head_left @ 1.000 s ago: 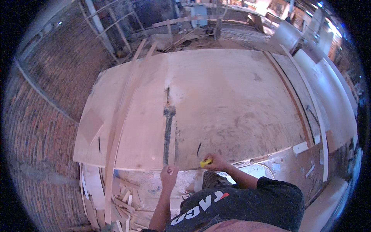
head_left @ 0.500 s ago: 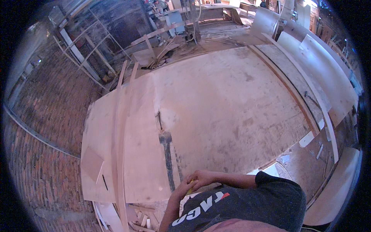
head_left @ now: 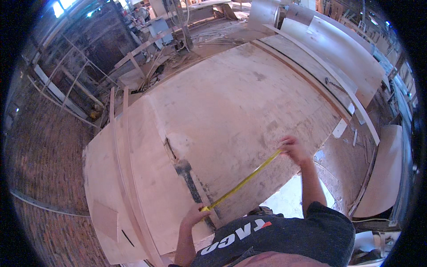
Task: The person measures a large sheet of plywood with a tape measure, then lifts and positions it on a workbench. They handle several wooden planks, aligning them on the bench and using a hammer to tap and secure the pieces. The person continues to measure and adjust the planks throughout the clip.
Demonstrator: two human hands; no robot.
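A yellow tape measure is drawn out between my two hands above a large wooden sheet. My left hand is closed around the tape's case, low over the near edge beside a dark strip. Out to the right, my right hand pinches the far end of the blade and is slightly blurred. The blade slants up from left to right. Beneath it lies the broad, pale, stained wooden sheet.
Two long thin battens cross the sheet's left side. A small square board and a dark thin stick lie near its left corner. A hammer rests on the right side, by curved panels. Brick paving extends left. A person is far back.
My hands were together at the front edge; now they are apart. My right hand has moved right and away from me, drawing out the yellow blade. The view has shifted.
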